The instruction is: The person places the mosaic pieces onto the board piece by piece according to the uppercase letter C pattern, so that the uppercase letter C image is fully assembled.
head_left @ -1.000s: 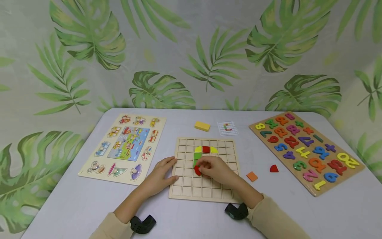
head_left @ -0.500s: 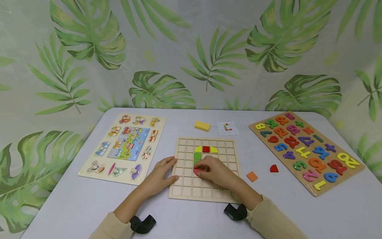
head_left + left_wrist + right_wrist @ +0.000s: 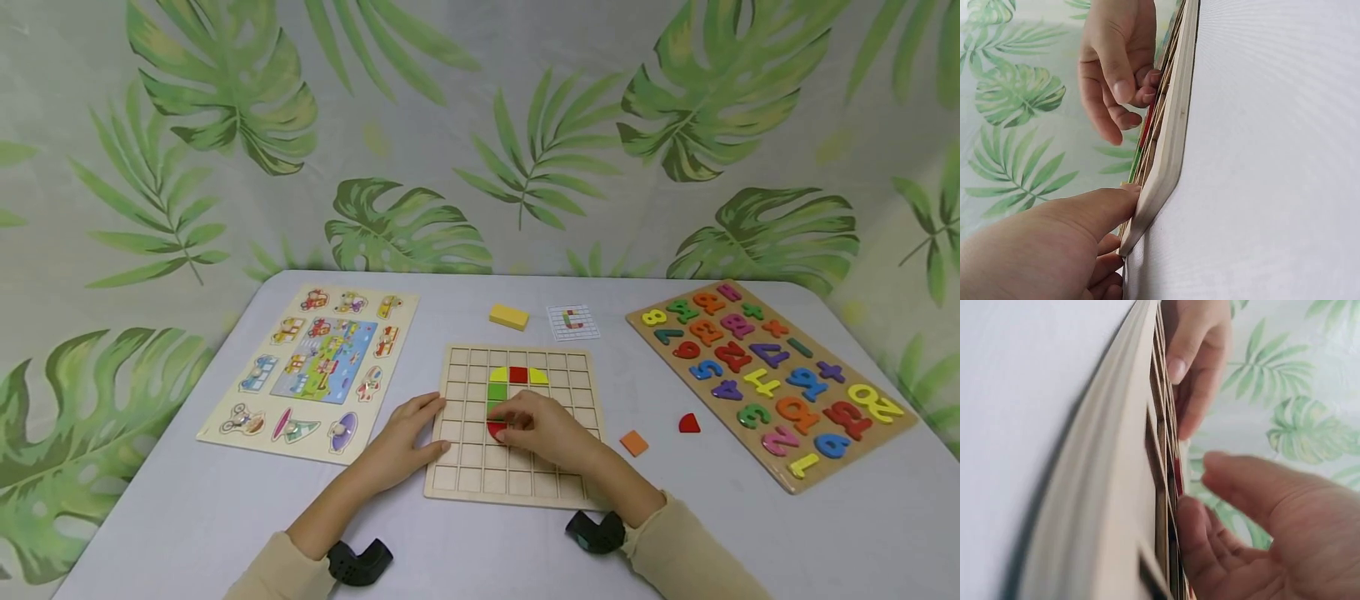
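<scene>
Head view has my right hand (image 3: 543, 429) on the wooden grid board (image 3: 577, 367), fingertips pressing a red quarter-round piece (image 3: 496, 429) into a cell right below the green piece (image 3: 493, 404), so the fingers are bent down onto it rather than wrapped around it. My left hand (image 3: 405, 437) lies flat with straight fingers on the board's 9 o'clock edge, I guess so it doesn't slide on the tabletop (image 3: 187, 517). Spare pieces sit within reach: an orange square (image 3: 633, 442) and a red wedge (image 3: 688, 423) at 3 o'clock, a yellow block (image 3: 508, 316) at 12. The pattern card (image 3: 572, 322) beside it shows a small coloured shape, no readable text. The number puzzle (image 3: 765, 375) at 2 o'clock shows digits like 1, 2, 3, 20.
</scene>
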Tool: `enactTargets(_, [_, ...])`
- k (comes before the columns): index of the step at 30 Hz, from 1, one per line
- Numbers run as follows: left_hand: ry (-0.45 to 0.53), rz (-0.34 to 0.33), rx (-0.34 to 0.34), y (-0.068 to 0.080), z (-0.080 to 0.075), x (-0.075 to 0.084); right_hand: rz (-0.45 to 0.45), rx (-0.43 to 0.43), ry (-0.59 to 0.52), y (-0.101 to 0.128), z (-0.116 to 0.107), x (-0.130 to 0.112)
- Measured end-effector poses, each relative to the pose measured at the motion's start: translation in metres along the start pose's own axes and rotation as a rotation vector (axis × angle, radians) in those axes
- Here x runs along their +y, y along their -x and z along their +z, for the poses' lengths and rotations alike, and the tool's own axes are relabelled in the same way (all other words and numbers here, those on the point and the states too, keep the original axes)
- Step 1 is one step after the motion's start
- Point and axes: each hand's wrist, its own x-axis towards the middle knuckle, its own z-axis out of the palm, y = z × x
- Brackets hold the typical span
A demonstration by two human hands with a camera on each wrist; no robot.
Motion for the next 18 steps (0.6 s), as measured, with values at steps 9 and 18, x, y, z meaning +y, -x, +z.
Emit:
enactTargets(9, [0.002, 0.002, 0.002, 0.0, 0.0, -0.001, -0.025, 0.036, -0.076, 0.031, -0.043, -0.003])
enactTargets(18, [0.002, -0.001, 0.0, 0.001, 0.0, 0.0, 0.117, 0.162, 0.032, 0.082, -0.079, 0.031])
